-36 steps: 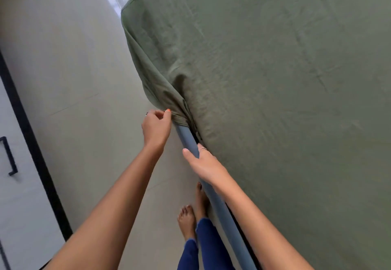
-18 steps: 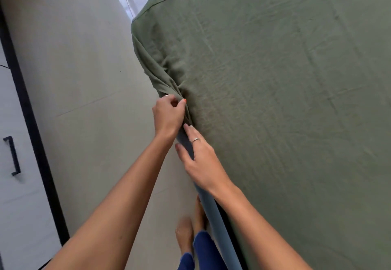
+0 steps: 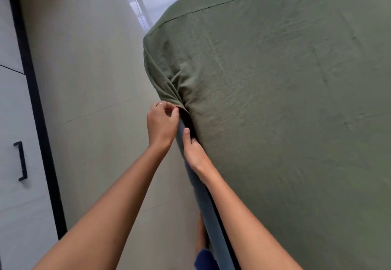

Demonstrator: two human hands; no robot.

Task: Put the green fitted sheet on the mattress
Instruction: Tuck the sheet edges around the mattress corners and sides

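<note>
Green wrinkly cloth fitted sheet spread over mattress; left hand pinching bunched edge, right hand with fingers tucked under it, beside blue padded bed rail. Left: pale floor, white cupboard.

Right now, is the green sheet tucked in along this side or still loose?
Partly loose. The green sheet bunches where the left hand pinches its edge, and the blue bed edge below stays uncovered.

Sheet on bed, cupboard left
</note>
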